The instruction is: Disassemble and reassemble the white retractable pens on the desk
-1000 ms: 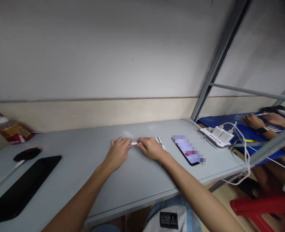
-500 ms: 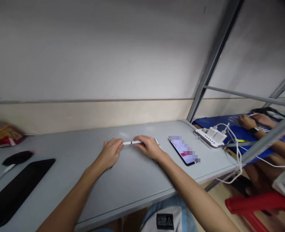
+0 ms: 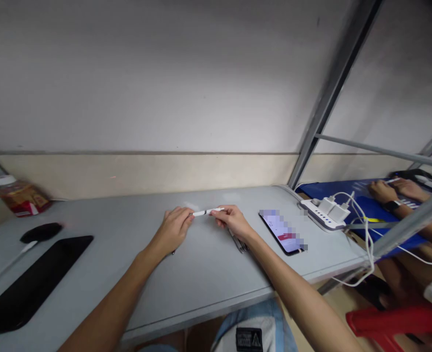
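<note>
A slim white pen [image 3: 200,213] with a dark band near its middle spans the gap between my two hands, just above the grey desk [image 3: 201,274]. Its left end is gripped in the fingers of my left hand [image 3: 174,226], which covers that end. The thumb and fingers of my right hand [image 3: 234,221] pinch the other part, and a white tip shows past them. Several dark slender pens [image 3: 238,242] lie partly hidden under my right hand. A small dark tip pokes out beneath my left wrist.
Right of my hands lies a lit phone [image 3: 282,233], then a white power strip [image 3: 324,214] with plugs and cables. At left are a black tablet-like slab [image 3: 35,283], a black oval object [image 3: 41,232] and a jar [image 3: 23,196]. Another person's hands [image 3: 395,189] work at a blue desk.
My right hand has shifted its hold on the white pen; the fingers now pinch it and the tip shows beyond them. The view has turned slightly left.
</note>
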Demonstrator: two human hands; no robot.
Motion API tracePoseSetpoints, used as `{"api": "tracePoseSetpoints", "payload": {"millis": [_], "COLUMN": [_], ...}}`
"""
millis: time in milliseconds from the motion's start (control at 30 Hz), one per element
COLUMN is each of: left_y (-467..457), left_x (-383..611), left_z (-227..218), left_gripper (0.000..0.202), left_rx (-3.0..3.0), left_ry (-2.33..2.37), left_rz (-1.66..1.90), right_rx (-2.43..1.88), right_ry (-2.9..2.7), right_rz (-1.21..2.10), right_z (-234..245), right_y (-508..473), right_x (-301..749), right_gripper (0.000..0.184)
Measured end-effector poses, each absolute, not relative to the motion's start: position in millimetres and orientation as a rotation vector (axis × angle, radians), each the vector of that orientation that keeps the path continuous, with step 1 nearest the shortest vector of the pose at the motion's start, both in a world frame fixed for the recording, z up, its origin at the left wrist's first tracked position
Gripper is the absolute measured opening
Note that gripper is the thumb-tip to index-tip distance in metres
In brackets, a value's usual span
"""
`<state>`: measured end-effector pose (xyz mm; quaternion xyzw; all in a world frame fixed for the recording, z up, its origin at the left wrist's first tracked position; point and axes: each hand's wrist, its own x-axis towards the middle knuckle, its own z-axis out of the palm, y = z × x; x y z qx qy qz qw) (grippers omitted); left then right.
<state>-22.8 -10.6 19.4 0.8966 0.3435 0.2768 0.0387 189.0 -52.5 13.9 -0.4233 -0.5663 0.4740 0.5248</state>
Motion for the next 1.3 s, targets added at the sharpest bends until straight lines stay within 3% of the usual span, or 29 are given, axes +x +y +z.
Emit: {"api": "tracePoseSetpoints", "payload": {"millis": [133, 367, 467, 1300], "left_y": [-16.2, -4.5, -0.8, 0.1], "left_x": [-21.7, -29.5, -31.4, -34.8], "left_z": [21.8, 13.0, 11.1, 3.9], "left_gripper": [0.028, 0.026, 0.019, 0.019], "left_rx": [2.737, 2.711, 2.722, 2.708], "left_ry": [0.988, 1.242, 1.271, 1.599], "left_rz": [0.781, 0.808, 0.817, 0.561], "right_rx": [-0.852, -0.568, -0.474, -0.558], "right_ry": [-1.035, -0.641, -0.61, -0.798], "right_rz": [1.11, 1.356, 1.441, 1.415], "right_z": [15.0, 19.2, 19.1, 23.3], "right_y": [-47.7, -45.4, -47.9, -53.3], "right_x": [189.9, 206.4, 209.8, 204.0], "right_gripper": [0.028, 0.025, 0.016, 0.027]}}
